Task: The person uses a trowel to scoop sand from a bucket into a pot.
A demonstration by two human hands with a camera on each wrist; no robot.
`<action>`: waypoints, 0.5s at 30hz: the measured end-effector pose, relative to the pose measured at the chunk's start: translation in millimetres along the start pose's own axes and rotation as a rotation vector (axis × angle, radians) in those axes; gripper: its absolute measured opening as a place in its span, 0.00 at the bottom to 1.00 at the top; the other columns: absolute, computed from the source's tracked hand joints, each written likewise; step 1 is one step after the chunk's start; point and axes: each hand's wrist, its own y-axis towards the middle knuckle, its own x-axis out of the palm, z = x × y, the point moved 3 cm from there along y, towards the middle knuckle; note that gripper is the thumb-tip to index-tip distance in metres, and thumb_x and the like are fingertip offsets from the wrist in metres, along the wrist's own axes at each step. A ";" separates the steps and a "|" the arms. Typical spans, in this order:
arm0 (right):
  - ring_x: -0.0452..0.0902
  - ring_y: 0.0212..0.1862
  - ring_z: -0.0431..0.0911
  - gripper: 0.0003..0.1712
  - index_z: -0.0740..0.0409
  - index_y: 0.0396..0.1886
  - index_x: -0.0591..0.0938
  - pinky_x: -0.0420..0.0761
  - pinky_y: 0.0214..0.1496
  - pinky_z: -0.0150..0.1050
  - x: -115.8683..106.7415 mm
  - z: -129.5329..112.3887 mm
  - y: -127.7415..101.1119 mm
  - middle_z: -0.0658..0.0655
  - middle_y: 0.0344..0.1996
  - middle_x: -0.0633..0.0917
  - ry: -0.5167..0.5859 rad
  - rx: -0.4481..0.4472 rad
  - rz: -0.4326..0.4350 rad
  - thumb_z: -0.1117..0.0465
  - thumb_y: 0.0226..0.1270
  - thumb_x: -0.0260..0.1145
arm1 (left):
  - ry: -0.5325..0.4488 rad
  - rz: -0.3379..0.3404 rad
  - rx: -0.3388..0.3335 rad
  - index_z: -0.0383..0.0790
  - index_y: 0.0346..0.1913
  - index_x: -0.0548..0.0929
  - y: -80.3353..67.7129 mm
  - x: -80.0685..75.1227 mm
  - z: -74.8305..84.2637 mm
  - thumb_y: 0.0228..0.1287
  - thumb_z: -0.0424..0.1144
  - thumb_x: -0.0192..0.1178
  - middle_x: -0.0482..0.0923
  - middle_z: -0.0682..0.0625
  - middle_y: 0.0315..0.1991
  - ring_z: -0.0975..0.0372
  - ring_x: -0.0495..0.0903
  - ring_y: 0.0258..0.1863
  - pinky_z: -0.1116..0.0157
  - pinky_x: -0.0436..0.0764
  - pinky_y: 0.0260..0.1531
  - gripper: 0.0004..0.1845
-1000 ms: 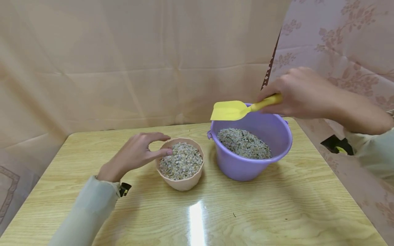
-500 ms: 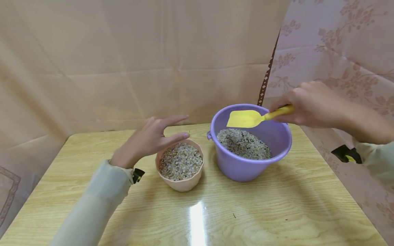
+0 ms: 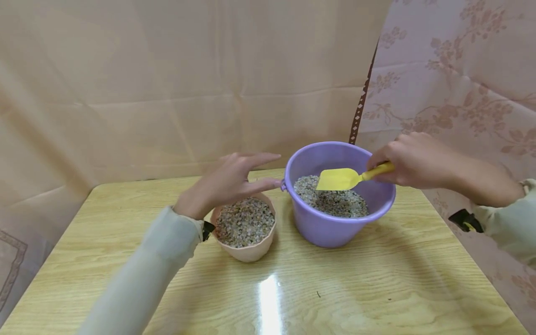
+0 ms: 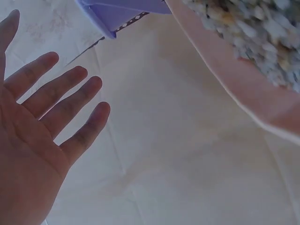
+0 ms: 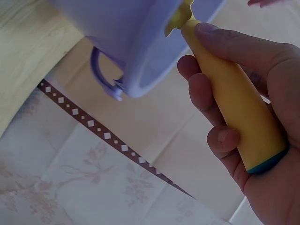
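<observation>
My right hand (image 3: 414, 160) grips a yellow toy shovel (image 3: 338, 179) by its handle (image 5: 234, 98), fingers and thumb wrapped round it. The shovel's blade hangs inside the purple bucket (image 3: 324, 232), over the grey gravel (image 3: 341, 202) in it; whether it touches the gravel I cannot tell. My left hand (image 3: 228, 181) is above the back of a peach-coloured pot (image 3: 251, 253) full of pebbles (image 3: 244, 223). Its fingers are spread and hold nothing, as the left wrist view shows. The fingertips reach close to the bucket's left rim; contact there is unclear.
Pot and bucket stand side by side on a wood-grain table (image 3: 356, 288). A beige cloth (image 3: 167, 83) hangs behind the table, and a flowered cloth (image 3: 460, 83) hangs at the right. A small dark bit (image 3: 318, 294) lies near the front.
My left hand has moved right, from the pot's left rim towards the bucket. My right hand has lowered the shovel from above the bucket's rim into the bucket.
</observation>
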 end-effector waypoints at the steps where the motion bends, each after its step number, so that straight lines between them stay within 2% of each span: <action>1: 0.72 0.21 0.31 0.13 0.44 0.36 0.90 0.76 0.25 0.33 1.5 0.3 -0.5 0.39 0.26 0.87 0.005 0.003 -0.007 0.63 0.51 0.80 | -0.007 -0.014 0.003 0.55 0.70 0.74 2.2 1.5 1.4 0.65 0.68 0.56 0.78 0.58 0.62 0.63 0.79 0.57 0.58 0.75 0.60 0.34; 8: 0.73 0.21 0.32 0.13 0.44 0.37 0.90 0.77 0.24 0.34 7.9 3.0 -3.3 0.41 0.28 0.87 0.032 0.037 -0.077 0.63 0.51 0.79 | -0.007 -0.107 0.021 0.53 0.69 0.75 16.4 12.2 9.7 0.63 0.70 0.56 0.75 0.58 0.65 0.60 0.77 0.61 0.57 0.73 0.62 0.37; 12: 0.73 0.22 0.33 0.13 0.44 0.36 0.90 0.76 0.23 0.35 9.2 3.8 -3.7 0.41 0.28 0.87 0.023 0.041 -0.106 0.63 0.51 0.80 | 0.027 -0.156 0.013 0.49 0.69 0.75 21.5 17.6 12.2 0.62 0.70 0.58 0.73 0.54 0.67 0.57 0.78 0.61 0.56 0.74 0.61 0.39; 14: 0.72 0.21 0.33 0.13 0.44 0.36 0.90 0.75 0.23 0.35 9.0 4.0 -3.5 0.41 0.28 0.87 0.009 0.038 -0.116 0.62 0.50 0.80 | 0.046 -0.168 0.016 0.48 0.68 0.76 23.4 20.0 12.9 0.61 0.70 0.59 0.73 0.52 0.68 0.56 0.79 0.59 0.57 0.76 0.60 0.40; 15: 0.72 0.21 0.34 0.13 0.43 0.36 0.90 0.75 0.22 0.35 9.1 4.0 -3.3 0.40 0.28 0.87 0.002 0.041 -0.124 0.62 0.50 0.80 | 0.053 -0.171 0.020 0.48 0.67 0.77 24.3 21.1 13.1 0.60 0.70 0.60 0.73 0.51 0.68 0.56 0.82 0.55 0.58 0.77 0.57 0.40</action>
